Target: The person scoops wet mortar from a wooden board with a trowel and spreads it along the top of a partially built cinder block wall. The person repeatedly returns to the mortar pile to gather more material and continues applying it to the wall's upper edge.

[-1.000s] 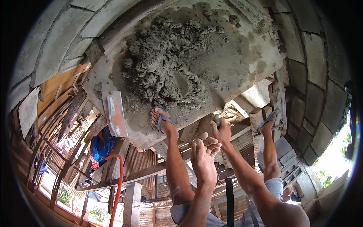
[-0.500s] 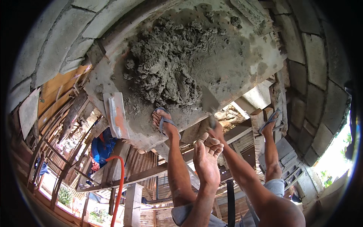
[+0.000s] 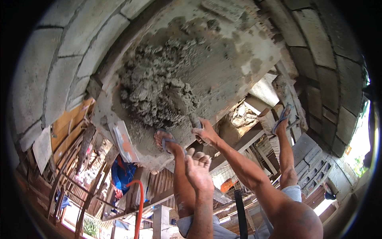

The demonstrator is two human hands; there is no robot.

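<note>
One heap of wet grey mortar (image 3: 145,87) sits on the broad board (image 3: 260,47), and the trowel (image 3: 194,120) now meets its near side. The blade, bare beside the heap half a second ago, is hidden by mortar, so it seems to be loaded or dug in. The right hand (image 3: 205,132) wraps its fingers around the handle. The left hand (image 3: 199,172) is empty, fingers loosely curled, near the sandalled left foot (image 3: 162,140). A rectangular plastering float (image 3: 124,141) lies at the board's left edge.
</note>
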